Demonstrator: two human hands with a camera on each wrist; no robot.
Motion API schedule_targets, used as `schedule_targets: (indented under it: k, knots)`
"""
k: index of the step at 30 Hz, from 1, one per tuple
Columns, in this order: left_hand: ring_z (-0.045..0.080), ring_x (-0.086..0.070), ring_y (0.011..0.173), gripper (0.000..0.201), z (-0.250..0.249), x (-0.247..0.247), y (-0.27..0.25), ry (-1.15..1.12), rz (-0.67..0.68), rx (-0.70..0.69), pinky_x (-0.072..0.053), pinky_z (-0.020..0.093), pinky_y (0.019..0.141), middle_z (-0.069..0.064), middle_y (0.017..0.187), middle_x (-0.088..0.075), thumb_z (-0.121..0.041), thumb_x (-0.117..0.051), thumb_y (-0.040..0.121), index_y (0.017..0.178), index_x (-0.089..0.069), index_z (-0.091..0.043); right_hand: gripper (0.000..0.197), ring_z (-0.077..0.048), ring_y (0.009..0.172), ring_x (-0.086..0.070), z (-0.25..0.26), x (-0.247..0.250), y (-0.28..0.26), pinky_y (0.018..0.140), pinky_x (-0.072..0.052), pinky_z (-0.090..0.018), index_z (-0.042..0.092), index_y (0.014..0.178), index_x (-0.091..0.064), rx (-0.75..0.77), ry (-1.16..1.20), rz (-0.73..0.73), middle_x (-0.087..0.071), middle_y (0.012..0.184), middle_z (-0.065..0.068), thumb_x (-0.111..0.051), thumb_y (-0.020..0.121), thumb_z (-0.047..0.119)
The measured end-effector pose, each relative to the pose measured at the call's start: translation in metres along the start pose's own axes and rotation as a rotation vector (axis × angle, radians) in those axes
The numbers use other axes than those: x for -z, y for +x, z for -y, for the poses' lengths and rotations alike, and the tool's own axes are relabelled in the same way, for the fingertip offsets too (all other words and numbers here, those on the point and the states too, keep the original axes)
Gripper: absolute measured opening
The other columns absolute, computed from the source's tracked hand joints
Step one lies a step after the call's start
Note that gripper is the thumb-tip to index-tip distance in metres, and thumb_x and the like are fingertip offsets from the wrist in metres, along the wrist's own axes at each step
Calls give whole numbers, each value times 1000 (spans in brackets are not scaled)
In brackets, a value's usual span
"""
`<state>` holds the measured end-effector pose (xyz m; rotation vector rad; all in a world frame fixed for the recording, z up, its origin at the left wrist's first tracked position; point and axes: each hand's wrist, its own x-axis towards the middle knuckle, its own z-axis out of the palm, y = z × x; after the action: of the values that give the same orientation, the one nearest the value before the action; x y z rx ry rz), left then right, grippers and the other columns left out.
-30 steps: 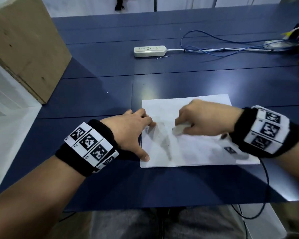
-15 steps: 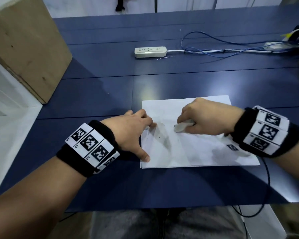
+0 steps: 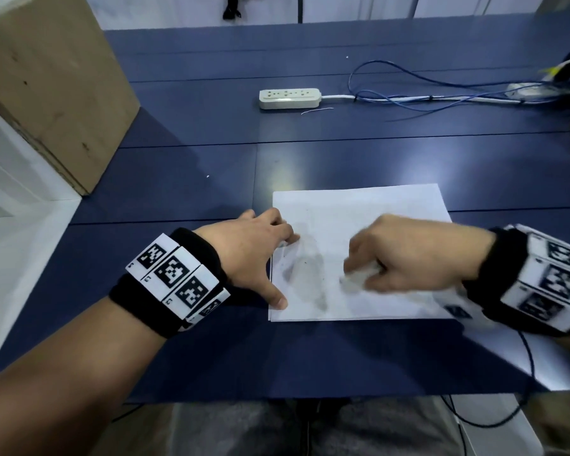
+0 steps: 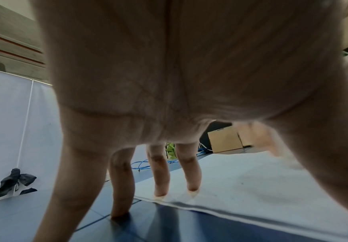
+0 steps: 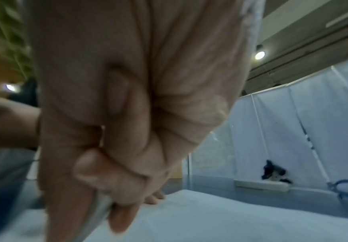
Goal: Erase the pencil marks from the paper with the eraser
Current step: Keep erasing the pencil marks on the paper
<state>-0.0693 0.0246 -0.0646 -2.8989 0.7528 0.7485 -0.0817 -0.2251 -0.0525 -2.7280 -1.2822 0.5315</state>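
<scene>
A white sheet of paper [image 3: 369,218] lies on the dark blue table [image 3: 195,192], with a grey pencil smudge [image 3: 306,274] near its left side. My left hand [image 3: 260,251] presses straight fingers [image 4: 191,176] and thumb on the paper's [image 4: 251,188] left edge. My right hand [image 3: 405,255] is blurred over the middle of the sheet and pinches a white eraser [image 3: 359,274] against it. In the right wrist view the eraser [image 5: 98,211] shows as a pale strip between thumb and curled fingers [image 5: 125,180], low over the paper [image 5: 210,217].
A cardboard box [image 3: 46,87] stands at the back left. A white power strip [image 3: 289,98] and blue cables [image 3: 425,93] lie across the far side of the table. A black cable [image 3: 527,363] hangs off the front right edge.
My right hand has moved the eraser back and forth across the middle of the sheet and is now blurred with motion. The left hand has stayed on the paper's left edge.
</scene>
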Motion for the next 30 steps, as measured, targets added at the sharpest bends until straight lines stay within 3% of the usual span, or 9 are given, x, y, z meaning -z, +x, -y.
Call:
schedule_targets:
  k: [3,6,9,11,14,22,25,27,30]
  knots:
    - [15,-36,112,109,0,1,0,1,4,-6,-49,42,93,-18,128,-30,-75,-76,51,144,-31,-40,35,-5,76,-46,12,-2,-6,75,-42,-20,29,110,-71,40,61,106,-68,100,9,-57,79,37]
    - [14,-36,110,107,-1,1,0,9,4,-4,-50,42,92,-18,126,-30,-77,-74,50,141,-32,-40,56,-16,76,-58,-9,5,12,74,-51,-34,25,95,-72,-84,29,-29,-69,83,1,-35,72,61]
    - [14,-36,110,105,-1,1,-1,17,1,1,-50,42,91,-18,126,-31,-78,-74,50,138,-33,-39,51,-19,71,-56,-25,4,19,70,-52,-41,25,82,-68,-144,-12,-145,-65,74,-1,-35,76,63]
    - [15,-36,110,107,-1,1,0,15,-2,-3,-50,42,92,-18,126,-30,-77,-74,50,141,-32,-39,37,-19,74,-58,-11,0,9,73,-51,-36,25,89,-70,-64,-4,-128,-67,80,2,-43,78,48]
    - [16,-37,111,108,0,1,0,7,1,-8,-49,42,93,-17,127,-30,-76,-75,51,142,-31,-40,33,-9,79,-55,14,-6,-7,76,-46,-24,27,106,-72,72,87,90,-69,97,8,-58,77,33]
    - [15,-37,112,105,-1,0,0,14,-2,3,-50,43,91,-18,125,-31,-77,-74,49,139,-34,-39,52,-21,75,-59,-28,5,24,70,-53,-38,25,89,-71,-128,-49,-179,-67,78,2,-34,78,60]
    - [16,-37,111,109,0,-1,1,13,-5,-6,-50,42,93,-18,125,-30,-77,-74,49,142,-32,-40,39,-15,80,-58,-2,-1,3,77,-49,-29,26,104,-72,37,42,-15,-70,94,6,-50,77,43]
    - [16,-37,111,109,1,-1,1,10,-2,-11,-49,42,94,-18,126,-30,-77,-75,50,143,-31,-40,44,-6,76,-51,14,-5,-6,77,-48,-26,29,109,-71,79,119,122,-69,98,9,-49,77,49]
    - [15,-36,110,106,0,0,1,13,4,-10,-49,41,94,-18,126,-30,-76,-75,51,141,-32,-39,60,-10,75,-56,-1,0,8,75,-49,-28,26,101,-72,-2,63,-10,-70,89,6,-33,71,60]
